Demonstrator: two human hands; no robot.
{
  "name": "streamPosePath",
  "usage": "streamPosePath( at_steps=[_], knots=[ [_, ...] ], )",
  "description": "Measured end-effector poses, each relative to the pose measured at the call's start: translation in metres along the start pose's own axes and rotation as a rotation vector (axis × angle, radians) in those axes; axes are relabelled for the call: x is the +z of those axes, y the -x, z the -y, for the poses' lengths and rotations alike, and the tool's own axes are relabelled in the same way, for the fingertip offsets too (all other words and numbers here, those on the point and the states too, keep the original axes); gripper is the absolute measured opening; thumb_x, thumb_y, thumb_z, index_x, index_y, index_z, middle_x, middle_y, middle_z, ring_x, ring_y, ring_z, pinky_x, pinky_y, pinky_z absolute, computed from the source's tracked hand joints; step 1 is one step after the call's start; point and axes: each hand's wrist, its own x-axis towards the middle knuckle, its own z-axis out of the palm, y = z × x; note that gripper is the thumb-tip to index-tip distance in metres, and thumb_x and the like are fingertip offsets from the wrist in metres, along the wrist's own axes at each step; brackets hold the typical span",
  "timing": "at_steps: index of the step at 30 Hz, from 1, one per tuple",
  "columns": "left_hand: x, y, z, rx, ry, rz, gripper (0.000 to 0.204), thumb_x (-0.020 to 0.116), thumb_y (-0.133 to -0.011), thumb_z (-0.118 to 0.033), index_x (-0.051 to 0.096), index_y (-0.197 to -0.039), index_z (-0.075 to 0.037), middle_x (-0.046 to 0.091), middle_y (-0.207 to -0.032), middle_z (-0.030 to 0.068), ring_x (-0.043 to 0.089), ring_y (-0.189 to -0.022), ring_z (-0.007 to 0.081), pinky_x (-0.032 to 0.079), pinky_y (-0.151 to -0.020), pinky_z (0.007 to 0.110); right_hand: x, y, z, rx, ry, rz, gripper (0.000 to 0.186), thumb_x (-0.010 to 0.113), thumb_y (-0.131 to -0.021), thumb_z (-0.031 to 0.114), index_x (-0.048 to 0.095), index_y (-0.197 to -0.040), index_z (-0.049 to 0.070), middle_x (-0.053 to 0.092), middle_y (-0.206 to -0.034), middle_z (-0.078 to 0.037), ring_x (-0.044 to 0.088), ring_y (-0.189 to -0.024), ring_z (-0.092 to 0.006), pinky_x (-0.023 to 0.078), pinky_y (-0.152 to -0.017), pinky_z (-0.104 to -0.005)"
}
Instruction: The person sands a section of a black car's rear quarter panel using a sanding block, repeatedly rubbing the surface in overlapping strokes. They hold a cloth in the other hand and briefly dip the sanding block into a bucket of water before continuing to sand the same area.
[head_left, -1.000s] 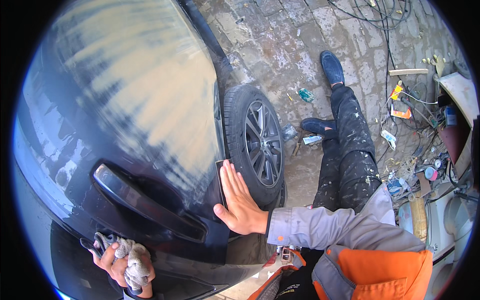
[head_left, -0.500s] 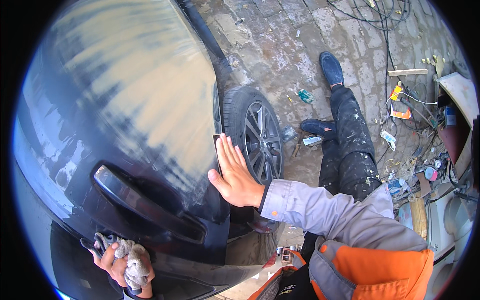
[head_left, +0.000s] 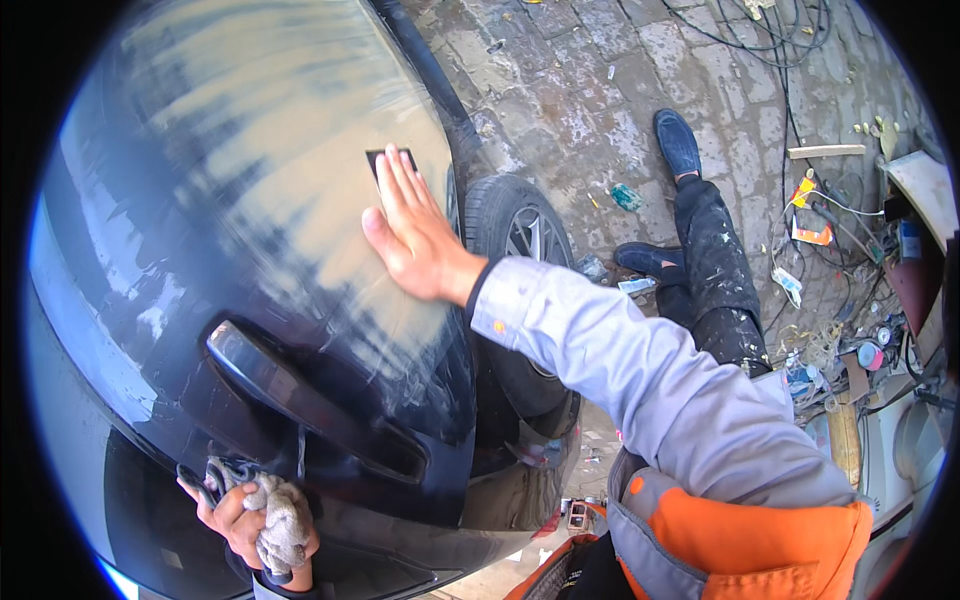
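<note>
A dark car body panel (head_left: 190,300) with a broad patch of streaky tan filler (head_left: 270,160) fills the left half. Over the patch my right hand (head_left: 415,235) lies flat, its fingers stretched out and its thumb apart. It holds a dark sheet of sandpaper (head_left: 374,160) against the surface; only an edge shows beside the fingertips, the rest is covered. Lower left, my left hand (head_left: 240,525) is closed around a bunched grey rag (head_left: 280,520), close to the car's bodywork. Between the hands, a dark door handle (head_left: 300,400) stands out from a recess.
A car wheel (head_left: 530,230) sits just right of the panel's edge. My legs (head_left: 725,260) stand on brick paving (head_left: 560,90). Black cables (head_left: 780,110), a wooden strip (head_left: 826,151) and scattered litter lie at the right, with a pale open-fronted box (head_left: 920,185) beyond.
My right hand has moved with the sandpaper from the panel's edge beside the wheel, up and left onto the tan filler. My left hand still grips the rag. The view has shifted slightly.
</note>
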Motion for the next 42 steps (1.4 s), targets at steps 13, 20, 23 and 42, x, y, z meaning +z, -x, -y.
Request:
streamPosePath(
  at_steps=[13, 20, 23, 42],
  knots=[
    [0.000, -0.014, -0.012, 0.003, -0.006, -0.031, 0.022, 0.070, -0.084, -0.034, 0.061, -0.095, -0.017, 0.068, -0.101, 0.0094, 0.068, -0.107, 0.0310, 0.031, -0.124, 0.073, 0.002, 0.006, -0.014, -0.024, -0.002, 0.136, 0.102, 0.031, -0.109, 0.070, 0.012, -0.169, -0.011, 0.013, -0.176, -0.035, 0.011, -0.165, -0.0492, 0.010, -0.134, -0.0551],
    [0.000, -0.013, -0.012, -0.005, 0.030, -0.028, 0.021, 0.069, -0.084, -0.033, 0.061, -0.095, -0.017, 0.067, -0.101, 0.0103, 0.068, -0.107, 0.0320, 0.032, -0.124, 0.073, -0.006, 0.062, 0.060, -0.103, -0.001, 0.210, 0.106, 0.031, -0.108, 0.073, 0.008, -0.170, -0.009, 0.009, -0.177, -0.035, 0.009, -0.166, -0.0497, 0.009, -0.134, -0.0573],
    [-0.003, -0.012, -0.014, -0.026, 0.007, -0.020, 0.021, 0.070, -0.084, -0.033, 0.061, -0.095, -0.017, 0.068, -0.103, 0.0109, 0.067, -0.109, 0.0329, 0.031, -0.125, 0.072, -0.008, 0.103, 0.072, -0.225, 0.051, 0.280, 0.104, 0.032, -0.107, 0.074, 0.010, -0.172, -0.005, 0.013, -0.177, -0.032, 0.012, -0.165, -0.0493, 0.013, -0.133, -0.0580],
    [-0.007, -0.009, -0.013, -0.017, -0.028, 0.019, 0.021, 0.071, -0.084, -0.033, 0.060, -0.095, -0.018, 0.067, -0.105, 0.0099, 0.066, -0.114, 0.0324, 0.030, -0.125, 0.072, -0.016, 0.070, 0.005, -0.042, 0.106, 0.269, 0.105, 0.031, -0.108, 0.073, 0.010, -0.170, -0.009, 0.010, -0.177, -0.034, 0.010, -0.166, -0.0479, 0.009, -0.134, -0.0545]
  ],
)
